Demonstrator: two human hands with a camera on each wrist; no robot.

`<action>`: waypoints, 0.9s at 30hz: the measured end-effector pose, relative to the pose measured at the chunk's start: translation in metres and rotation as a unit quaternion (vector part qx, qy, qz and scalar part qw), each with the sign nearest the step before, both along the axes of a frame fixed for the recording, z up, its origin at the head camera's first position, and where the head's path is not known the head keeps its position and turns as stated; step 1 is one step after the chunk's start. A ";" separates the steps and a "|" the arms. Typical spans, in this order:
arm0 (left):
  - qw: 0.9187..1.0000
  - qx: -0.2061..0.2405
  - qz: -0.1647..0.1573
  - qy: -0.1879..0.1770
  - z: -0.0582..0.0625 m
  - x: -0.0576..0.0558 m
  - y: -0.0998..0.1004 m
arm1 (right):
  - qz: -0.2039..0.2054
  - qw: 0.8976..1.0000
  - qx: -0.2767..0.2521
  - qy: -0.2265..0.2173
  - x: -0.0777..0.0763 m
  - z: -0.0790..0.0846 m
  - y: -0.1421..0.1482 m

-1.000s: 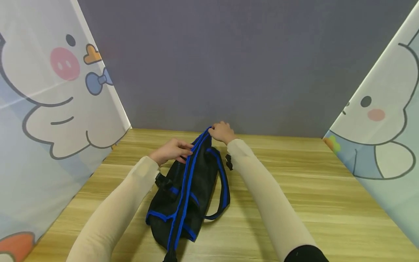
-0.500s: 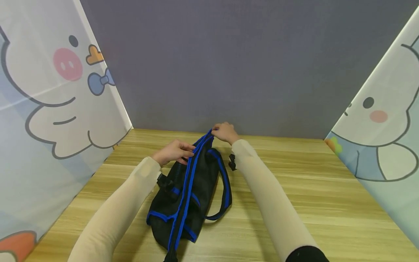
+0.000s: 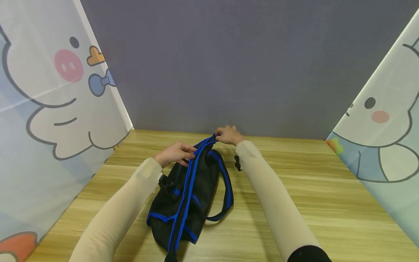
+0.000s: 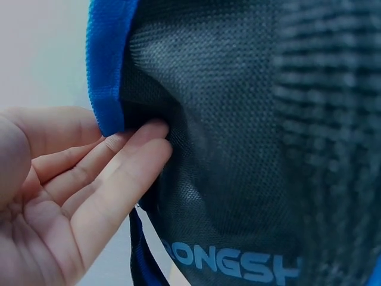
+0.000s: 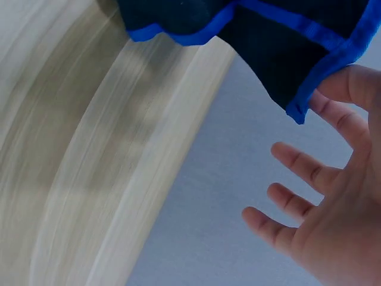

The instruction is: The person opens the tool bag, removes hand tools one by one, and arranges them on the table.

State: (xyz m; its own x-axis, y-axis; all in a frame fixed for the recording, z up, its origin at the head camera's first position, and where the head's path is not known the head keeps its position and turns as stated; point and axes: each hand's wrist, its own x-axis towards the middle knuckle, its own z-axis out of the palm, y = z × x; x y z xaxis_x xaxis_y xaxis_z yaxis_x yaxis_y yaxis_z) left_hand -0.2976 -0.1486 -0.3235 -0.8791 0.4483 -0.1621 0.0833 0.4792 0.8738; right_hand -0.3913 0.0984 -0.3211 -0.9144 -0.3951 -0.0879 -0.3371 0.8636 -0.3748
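A black fabric tool bag (image 3: 207, 182) with blue trim lies lengthwise on the table. Along its top runs a black strip (image 3: 188, 196) edged in blue. My left hand (image 3: 175, 153) pinches this blue edge partway along; in the left wrist view the thumb is outside the trim (image 4: 110, 59) and the fingers reach behind it, against the dark cloth. At the bag's far end, my right hand (image 3: 230, 135) pinches the strip's tip between thumb and index finger. The right wrist view shows the other fingers (image 5: 292, 202) spread away from the cloth.
A carrying handle (image 3: 226, 189) loops out on the bag's right side onto the wooden table (image 3: 294, 182). Behind the table rises a grey panel (image 3: 229, 65). Cartoon-printed curtains (image 3: 42, 145) flank both sides.
My right hand has drawn the strip's far tip slightly right and towards me, bending that end over. The left hand keeps its place on the edge. The head view has shifted a little.
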 end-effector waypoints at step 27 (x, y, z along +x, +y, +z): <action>1.000 -0.005 -0.011 -0.007 -0.006 -0.007 0.003 | 0.068 0.998 -0.010 -0.010 -0.001 -0.020 0.017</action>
